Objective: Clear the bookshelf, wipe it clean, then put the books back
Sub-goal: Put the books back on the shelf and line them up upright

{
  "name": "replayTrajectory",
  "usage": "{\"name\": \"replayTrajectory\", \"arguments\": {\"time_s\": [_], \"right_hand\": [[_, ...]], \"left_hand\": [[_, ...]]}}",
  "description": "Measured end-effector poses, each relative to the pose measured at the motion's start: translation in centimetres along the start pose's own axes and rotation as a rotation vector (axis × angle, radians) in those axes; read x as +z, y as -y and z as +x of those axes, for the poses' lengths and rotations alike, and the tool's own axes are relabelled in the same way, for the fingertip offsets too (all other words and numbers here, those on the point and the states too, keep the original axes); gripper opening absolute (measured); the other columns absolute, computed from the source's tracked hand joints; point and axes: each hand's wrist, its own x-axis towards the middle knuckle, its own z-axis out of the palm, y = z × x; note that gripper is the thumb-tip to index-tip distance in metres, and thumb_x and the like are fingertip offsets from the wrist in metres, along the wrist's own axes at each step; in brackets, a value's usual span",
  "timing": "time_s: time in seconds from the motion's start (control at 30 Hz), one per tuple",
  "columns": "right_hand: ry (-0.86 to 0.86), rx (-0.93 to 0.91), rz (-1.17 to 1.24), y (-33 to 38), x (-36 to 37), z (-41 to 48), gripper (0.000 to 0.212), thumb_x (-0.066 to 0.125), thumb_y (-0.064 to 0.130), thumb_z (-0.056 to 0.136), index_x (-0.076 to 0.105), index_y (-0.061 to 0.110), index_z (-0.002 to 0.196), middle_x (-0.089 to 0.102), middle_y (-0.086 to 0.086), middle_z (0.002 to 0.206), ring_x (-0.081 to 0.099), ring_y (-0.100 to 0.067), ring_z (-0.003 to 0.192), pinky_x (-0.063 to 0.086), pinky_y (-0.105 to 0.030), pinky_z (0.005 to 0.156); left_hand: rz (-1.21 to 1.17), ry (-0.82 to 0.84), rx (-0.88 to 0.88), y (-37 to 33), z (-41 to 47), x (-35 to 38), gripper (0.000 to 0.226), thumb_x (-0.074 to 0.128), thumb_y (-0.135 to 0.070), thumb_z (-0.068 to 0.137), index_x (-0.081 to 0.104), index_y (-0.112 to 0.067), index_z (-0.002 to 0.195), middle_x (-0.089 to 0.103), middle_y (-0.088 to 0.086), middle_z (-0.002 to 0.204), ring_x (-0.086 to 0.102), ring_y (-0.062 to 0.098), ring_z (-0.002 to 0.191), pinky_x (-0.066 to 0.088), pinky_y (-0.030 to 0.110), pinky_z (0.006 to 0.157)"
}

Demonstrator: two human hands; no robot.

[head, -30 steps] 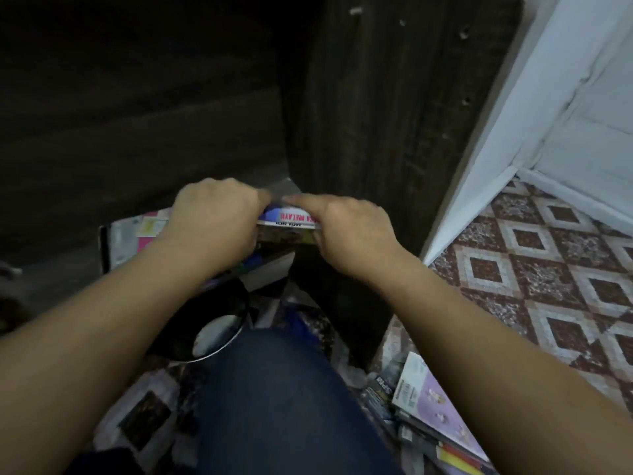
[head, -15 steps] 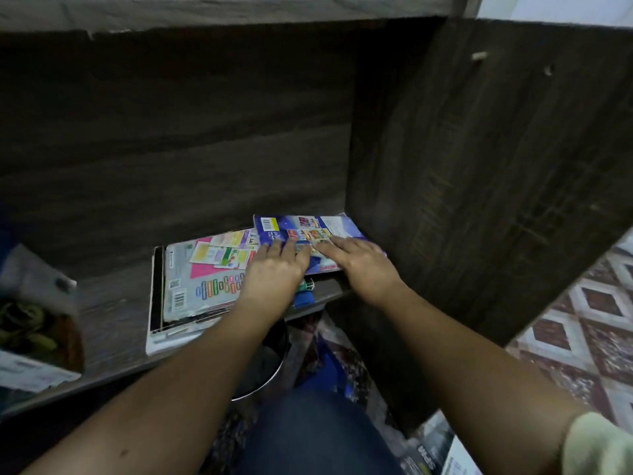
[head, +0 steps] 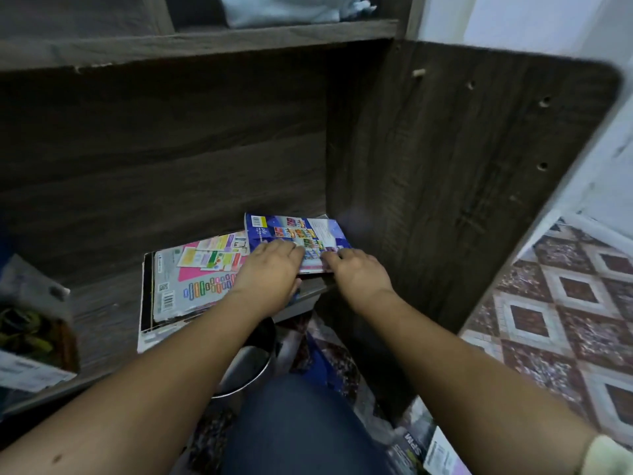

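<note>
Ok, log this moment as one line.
phase: restocking | left hand: pressing blue book | right hand: on same book | book: flat on lower shelf, right of grey book, near side panel

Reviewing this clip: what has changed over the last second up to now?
The blue book, held at its near edge by both curled hands a second ago, now lies flat on the shelf, slid back beside the side panel. The left hand and right hand have opened and press flat fingers on its cover. The grey-and-pink book stayed put.
</note>
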Motion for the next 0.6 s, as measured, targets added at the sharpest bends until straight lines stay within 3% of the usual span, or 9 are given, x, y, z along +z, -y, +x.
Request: {"name": "replayTrajectory", "arguments": {"time_s": [0.23,0.3,0.43,0.6], "right_hand": [[0.018,0.109,0.06,-2.4,-1.6,-11.6,0.028,0.042,0.013,0.098,0.05,0.013,0.125,0.054,-0.01,0.12,0.054,-0.028,0.109,0.047,-0.037,0.08],[0.052,0.151,0.109,-3.6,-1.5,-15.2,0.023,0.048,0.017,0.097,0.053,0.014,0.12,0.057,-0.008,0.111,0.058,-0.025,0.1,0.047,-0.034,0.072],[0.161,0.259,0.163,-6.5,0.4,-20.8,0.02,0.05,0.017,0.096,0.058,0.013,0.114,0.062,-0.01,0.107,0.063,-0.028,0.095,0.049,-0.035,0.071],[0.325,0.38,0.118,-11.6,4.7,-24.8,0.018,0.049,0.006,0.095,0.056,0.012,0.111,0.06,-0.01,0.106,0.06,-0.03,0.092,0.04,-0.034,0.062]], "left_hand": [[0.003,-0.133,-0.001,-8.8,-3.1,-2.2,0.038,0.05,-0.04,0.091,0.053,-0.018,0.122,0.055,0.004,0.121,0.05,0.025,0.114,0.038,0.04,0.095],[-0.037,-0.078,0.1,-11.9,-3.8,-2.3,0.034,0.051,-0.043,0.092,0.056,-0.021,0.117,0.056,0.003,0.118,0.052,0.023,0.112,0.04,0.04,0.093],[0.02,0.2,0.389,-17.9,-4.6,-1.0,0.032,0.049,-0.046,0.093,0.055,-0.025,0.116,0.055,0.001,0.118,0.053,0.021,0.11,0.041,0.04,0.092],[0.051,0.202,0.573,-24.3,-3.2,1.1,0.033,0.05,-0.041,0.094,0.051,-0.022,0.121,0.054,0.001,0.122,0.052,0.022,0.112,0.041,0.038,0.089]]}}
